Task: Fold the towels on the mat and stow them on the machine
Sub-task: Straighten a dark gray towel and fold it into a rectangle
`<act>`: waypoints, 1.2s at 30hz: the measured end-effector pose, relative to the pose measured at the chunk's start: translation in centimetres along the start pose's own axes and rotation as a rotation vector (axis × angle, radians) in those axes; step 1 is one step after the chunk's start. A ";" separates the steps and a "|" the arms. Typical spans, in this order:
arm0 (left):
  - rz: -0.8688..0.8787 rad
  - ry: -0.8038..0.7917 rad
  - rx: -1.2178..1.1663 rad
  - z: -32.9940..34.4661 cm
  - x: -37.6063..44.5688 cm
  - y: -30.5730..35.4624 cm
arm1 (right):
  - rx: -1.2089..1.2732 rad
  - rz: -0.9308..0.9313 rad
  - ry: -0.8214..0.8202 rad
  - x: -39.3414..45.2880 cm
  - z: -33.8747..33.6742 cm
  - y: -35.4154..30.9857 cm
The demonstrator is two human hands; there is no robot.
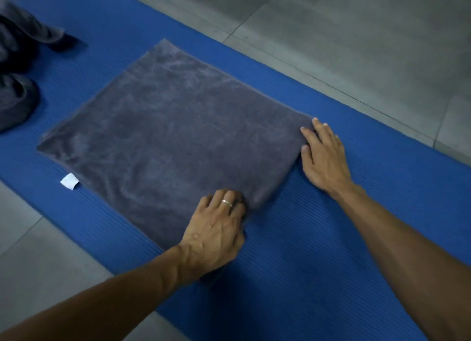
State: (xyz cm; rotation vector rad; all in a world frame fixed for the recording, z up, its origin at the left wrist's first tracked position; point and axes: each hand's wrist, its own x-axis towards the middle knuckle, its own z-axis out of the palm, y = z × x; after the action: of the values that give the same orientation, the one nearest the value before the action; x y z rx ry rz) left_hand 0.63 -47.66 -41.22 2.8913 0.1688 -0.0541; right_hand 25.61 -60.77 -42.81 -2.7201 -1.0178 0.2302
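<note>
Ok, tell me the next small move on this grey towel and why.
Probably pinch the near-right edge with both hands and fold it across to the far-left edge: the flat grey plush towel lies smooth on the ribbed blue foam mat, with the left hand and right hand on that edge.

The mat [331, 251] lies slantwise on the floor [356, 35], which shows past the mat's far edge and along its near edge at the left. A towel [165, 137] lies flat in the middle of the mat. The left hand [216, 231] rests on the towel's near corner; the right hand [323, 157] touches its right corner, palm on the mat. A tag [69, 181] lies just beside the towel's left edge. More towels [17, 68] lie heaped at the mat's far left end.
</note>
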 end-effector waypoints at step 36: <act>-0.466 0.023 -0.587 -9.3 -3.1 -9.7 | -0.400 -0.174 0.012 4.0 -9.9 -9.5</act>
State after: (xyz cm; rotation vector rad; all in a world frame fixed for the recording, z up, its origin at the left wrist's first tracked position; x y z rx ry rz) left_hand -3.40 -36.36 -34.36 2.2186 0.7259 -0.0442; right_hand 24.89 -52.69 -31.05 -2.9454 -1.4212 -0.0246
